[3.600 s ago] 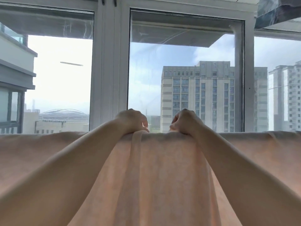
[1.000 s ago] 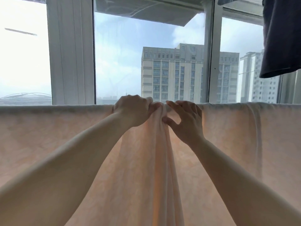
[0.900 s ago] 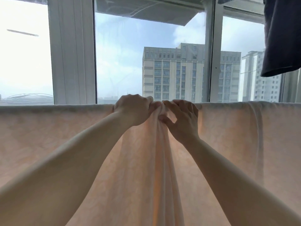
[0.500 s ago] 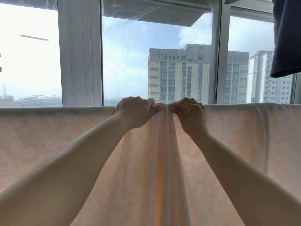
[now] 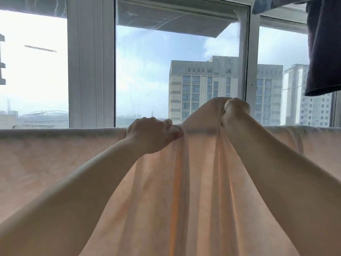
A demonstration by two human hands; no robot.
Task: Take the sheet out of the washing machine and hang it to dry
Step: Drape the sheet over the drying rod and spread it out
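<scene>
A pale peach sheet (image 5: 55, 159) hangs over a horizontal drying rail across the whole width of the view, lit from behind. Bunched folds run down its middle. My left hand (image 5: 151, 134) grips the gathered cloth at the rail line. My right hand (image 5: 235, 111) grips a fold of the sheet and holds it lifted above the rail, so the cloth rises into a peak between the hands. The rail itself is hidden under the cloth.
Large windows with white frames (image 5: 90, 61) stand just behind the sheet, with apartment blocks outside. A dark garment (image 5: 324, 47) hangs from above at the top right, close to the sheet's right part.
My right hand has risen and moved right, pulling a fold of the sheet up above the rail. My left hand has stayed gripping the bunched cloth at the rail.
</scene>
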